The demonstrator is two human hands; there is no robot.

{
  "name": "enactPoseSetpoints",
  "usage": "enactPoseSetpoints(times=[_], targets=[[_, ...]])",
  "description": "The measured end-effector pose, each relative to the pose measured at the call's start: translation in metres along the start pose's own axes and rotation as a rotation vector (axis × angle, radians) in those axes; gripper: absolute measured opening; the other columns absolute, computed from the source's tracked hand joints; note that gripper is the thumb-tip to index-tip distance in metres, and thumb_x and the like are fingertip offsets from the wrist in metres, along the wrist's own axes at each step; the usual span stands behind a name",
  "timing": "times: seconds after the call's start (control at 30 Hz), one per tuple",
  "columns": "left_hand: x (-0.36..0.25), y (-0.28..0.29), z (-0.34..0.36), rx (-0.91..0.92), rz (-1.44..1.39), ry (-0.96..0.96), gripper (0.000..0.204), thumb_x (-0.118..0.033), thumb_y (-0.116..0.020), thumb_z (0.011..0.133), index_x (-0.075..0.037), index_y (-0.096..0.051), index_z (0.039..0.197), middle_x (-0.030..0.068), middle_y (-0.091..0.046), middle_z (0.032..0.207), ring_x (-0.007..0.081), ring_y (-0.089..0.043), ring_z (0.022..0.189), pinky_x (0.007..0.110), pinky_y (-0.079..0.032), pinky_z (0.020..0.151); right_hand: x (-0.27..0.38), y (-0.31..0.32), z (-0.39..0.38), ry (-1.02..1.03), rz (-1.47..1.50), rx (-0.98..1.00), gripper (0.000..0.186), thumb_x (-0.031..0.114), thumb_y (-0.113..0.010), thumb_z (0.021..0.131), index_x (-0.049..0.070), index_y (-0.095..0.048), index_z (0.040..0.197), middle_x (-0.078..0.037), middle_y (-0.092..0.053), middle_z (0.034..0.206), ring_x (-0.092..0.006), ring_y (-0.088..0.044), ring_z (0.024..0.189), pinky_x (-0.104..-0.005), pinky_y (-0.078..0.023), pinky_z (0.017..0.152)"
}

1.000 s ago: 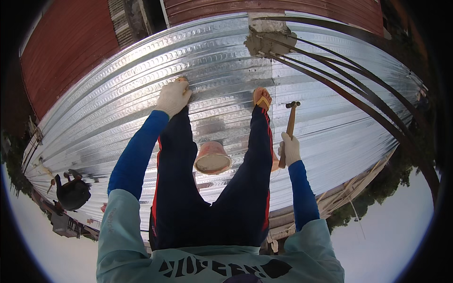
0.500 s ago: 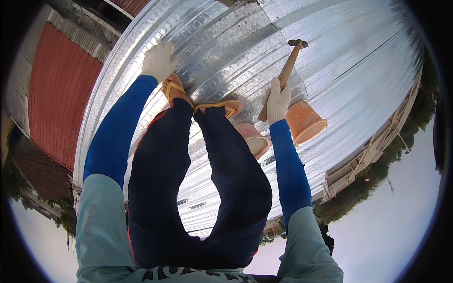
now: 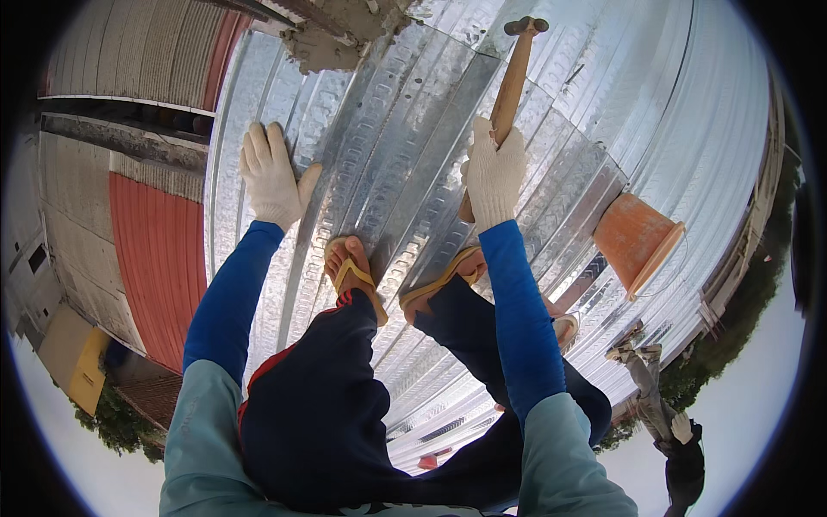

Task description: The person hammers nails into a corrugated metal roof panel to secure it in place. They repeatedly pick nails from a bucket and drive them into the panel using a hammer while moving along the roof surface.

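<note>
My right hand, in a white knit glove, is closed around the wooden handle of a hammer. Its dark metal head points away from me, above the ribbed metal roofing. My left hand, gloved the same way, rests on the roofing near its left edge with the fingers stretched out and the thumb apart. Both feet, in yellow flip-flops, stand on the sheets between and below my hands.
An orange bucket stands right of my right arm. Rough mortar or concrete lies at the far edge. Beyond the roof's left edge are lower roofs, one red. Another person stands at the lower right.
My left hand has come down flat on the roofing. My right hand has moved slightly away from me with the hammer. The view has shifted, bringing the mortar and another person into sight.
</note>
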State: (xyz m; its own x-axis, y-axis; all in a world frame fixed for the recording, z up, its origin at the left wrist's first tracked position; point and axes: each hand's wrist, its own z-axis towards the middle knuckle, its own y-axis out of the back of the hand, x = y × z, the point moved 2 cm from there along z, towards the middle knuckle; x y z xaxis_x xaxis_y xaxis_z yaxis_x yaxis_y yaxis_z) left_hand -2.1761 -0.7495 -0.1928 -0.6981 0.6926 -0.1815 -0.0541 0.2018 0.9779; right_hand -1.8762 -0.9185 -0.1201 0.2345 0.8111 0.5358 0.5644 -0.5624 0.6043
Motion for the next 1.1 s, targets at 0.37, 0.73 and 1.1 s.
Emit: enactPoseSetpoints(times=[0.37,0.73,1.1], targets=[[0.003,-0.005,0.002,-0.033,-0.08,-0.024,0.101,-0.042,-0.081,0.086,0.013,-0.038,0.159,0.0458,-0.032,0.164,0.0644,-0.034,0.151,0.07,-0.03,0.123,-0.026,-0.114,0.014,0.088,0.201,-0.23,0.038,0.024,-0.069,0.105,-0.001,-0.056,0.13,-0.019,-0.07,0.09,-0.0265,-0.073,0.072,-0.0412,-0.057,0.064],[0.006,-0.007,0.002,-0.062,-0.111,-0.059,0.102,-0.043,-0.081,0.086,0.013,-0.038,0.159,0.0458,-0.032,0.163,0.0644,-0.034,0.15,0.07,-0.028,0.124,0.001,-0.112,0.01,0.188,-0.034,-0.368,0.038,0.026,-0.068,0.108,-0.005,-0.056,0.126,-0.027,-0.073,0.087,-0.0364,-0.077,0.075,-0.0447,-0.059,0.068],[0.003,-0.003,0.004,-0.054,-0.129,-0.04,0.099,-0.042,-0.082,0.088,0.013,-0.039,0.159,0.0445,-0.033,0.162,0.0631,-0.034,0.151,0.07,-0.028,0.124,-0.008,-0.104,0.017,0.203,-0.002,-0.386,0.039,0.031,-0.069,0.107,-0.004,-0.058,0.117,-0.023,-0.072,0.087,-0.0342,-0.074,0.074,-0.0435,-0.058,0.07]])
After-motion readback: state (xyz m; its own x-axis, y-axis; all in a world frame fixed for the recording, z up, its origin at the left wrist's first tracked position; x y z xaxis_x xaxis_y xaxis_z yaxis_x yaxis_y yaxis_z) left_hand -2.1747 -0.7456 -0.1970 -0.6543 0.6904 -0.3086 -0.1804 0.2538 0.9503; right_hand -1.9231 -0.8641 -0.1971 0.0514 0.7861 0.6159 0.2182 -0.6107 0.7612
